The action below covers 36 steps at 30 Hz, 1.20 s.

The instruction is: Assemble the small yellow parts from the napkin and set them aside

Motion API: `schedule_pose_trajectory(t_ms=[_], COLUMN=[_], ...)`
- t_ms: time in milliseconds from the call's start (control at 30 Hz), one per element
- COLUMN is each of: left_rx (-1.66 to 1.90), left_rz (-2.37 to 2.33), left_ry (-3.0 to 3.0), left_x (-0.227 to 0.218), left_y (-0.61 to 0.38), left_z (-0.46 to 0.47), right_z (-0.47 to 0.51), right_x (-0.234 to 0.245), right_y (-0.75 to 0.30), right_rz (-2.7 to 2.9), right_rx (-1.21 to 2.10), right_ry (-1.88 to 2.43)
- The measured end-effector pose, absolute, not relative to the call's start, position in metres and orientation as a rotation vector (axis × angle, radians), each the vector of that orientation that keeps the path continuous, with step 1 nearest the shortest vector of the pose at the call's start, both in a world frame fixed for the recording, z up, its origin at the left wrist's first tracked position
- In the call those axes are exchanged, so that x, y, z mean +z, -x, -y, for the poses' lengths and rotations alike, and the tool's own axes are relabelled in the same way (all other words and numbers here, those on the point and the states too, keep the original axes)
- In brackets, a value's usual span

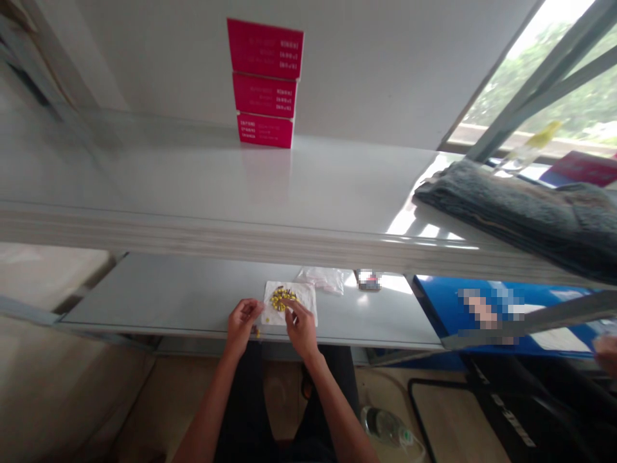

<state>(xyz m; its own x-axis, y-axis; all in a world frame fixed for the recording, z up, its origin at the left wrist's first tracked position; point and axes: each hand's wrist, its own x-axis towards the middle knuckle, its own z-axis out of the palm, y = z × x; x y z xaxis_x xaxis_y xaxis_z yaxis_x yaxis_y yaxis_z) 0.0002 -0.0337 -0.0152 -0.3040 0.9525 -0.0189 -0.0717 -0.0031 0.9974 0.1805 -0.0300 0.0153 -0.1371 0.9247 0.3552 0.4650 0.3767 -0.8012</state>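
A white paper sheet (308,297) lies on the pale grey shelf (159,299), with a heap of small yellow capsules (280,299) on it. My right hand (301,328) reaches over the sheet, its fingertips at the heap. My left hand (244,326) sits at the sheet's lower left corner with its fingers curled. A lone yellow capsule (257,332) lies just past those fingers, near the shelf's front edge. Whether either hand pinches a capsule is too small to tell.
A clear plastic bag (322,280) and a small blurred packet (369,280) lie behind the sheet. Above hangs a shelf (241,186) with several stacked pink boxes (265,83) and a grey folded cloth (511,218). A blue board (448,308) sits right, near another person's hand (606,354).
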Motion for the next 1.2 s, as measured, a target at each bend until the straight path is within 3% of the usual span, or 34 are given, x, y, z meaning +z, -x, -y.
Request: schedule_pose_trajectory(t_ms=[233, 467, 767, 1200], left_rx=[1.461, 1.458, 1.372, 1.372], left_rz=[-1.351, -1.332, -1.378, -1.383], left_ry=[-1.02, -1.012, -1.161, -1.103], left_x=[-0.015, -0.019, -0.012, -0.013], left_y=[0.002, 0.002, 0.001, 0.003], left_z=[0.034, 0.035, 0.036, 0.036], right_z=[0.019, 0.017, 0.017, 0.023], right_x=[-0.001, -0.014, 0.02, 0.024], right_y=[-0.184, -0.173, -0.174, -0.173], right_rz=[1.964, 2.02, 1.772, 1.92], right_rx=[0.364, 0.32, 0.772, 0.909], right_ry=[1.466, 1.483, 1.097, 1.089])
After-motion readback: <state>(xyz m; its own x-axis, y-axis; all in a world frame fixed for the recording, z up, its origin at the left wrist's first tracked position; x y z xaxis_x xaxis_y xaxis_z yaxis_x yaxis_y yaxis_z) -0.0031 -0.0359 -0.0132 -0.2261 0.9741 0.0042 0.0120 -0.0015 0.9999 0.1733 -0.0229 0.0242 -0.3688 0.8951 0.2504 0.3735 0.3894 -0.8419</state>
